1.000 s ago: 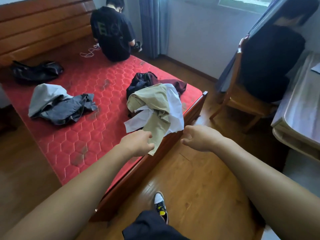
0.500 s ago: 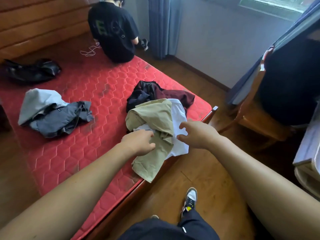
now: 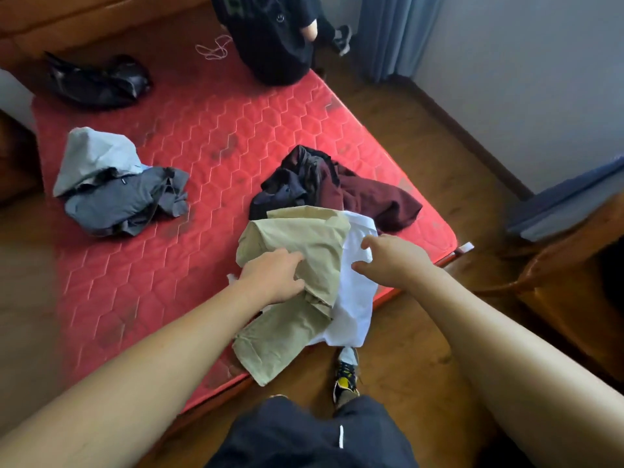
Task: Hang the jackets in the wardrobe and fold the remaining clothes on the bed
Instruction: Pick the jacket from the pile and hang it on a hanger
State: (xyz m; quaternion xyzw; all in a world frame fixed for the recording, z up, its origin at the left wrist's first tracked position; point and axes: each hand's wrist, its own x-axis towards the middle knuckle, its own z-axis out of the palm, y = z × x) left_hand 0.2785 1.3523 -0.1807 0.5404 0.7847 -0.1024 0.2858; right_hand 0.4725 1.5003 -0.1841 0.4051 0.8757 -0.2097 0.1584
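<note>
Count: two hands, four separate groups of clothing and one seated person on a red mattress (image 3: 209, 136).
Far left: one black garment (image 3: 98, 82) lies crumpled near the wooden headboard, well apart from the hands.
Left: one heap of grey and pale blue clothes (image 3: 111, 184) sits on the mattress, untouched.
Top centre: one white cord (image 3: 214, 50) lies just beside a person in black (image 3: 270, 35) sitting at the far edge of the bed.
Left hand (image 3: 273, 278): its fingers (image 3: 293, 260) and thumb curl into a khaki garment (image 3: 304, 241), with a fold of cloth bunched between them.
Khaki garment: it lies at the near edge of the mattress, one end drooping over the side below the left wrist.
Behind it: one heap of dark navy and maroon clothes (image 3: 354, 190) touches the khaki piece.
White garment (image 3: 354, 298): it lies half under the khaki one, hanging over the bed edge.
Right hand (image 3: 391, 265): it hovers over the white garment, thumb and forefinger parted, no cloth pinched; whether the tips touch it cannot be told.
Floor: one shoe (image 3: 344, 380) shows below the white cloth.
Right: one blue curtain (image 3: 388, 35) and one wooden chair (image 3: 574, 265).
</note>
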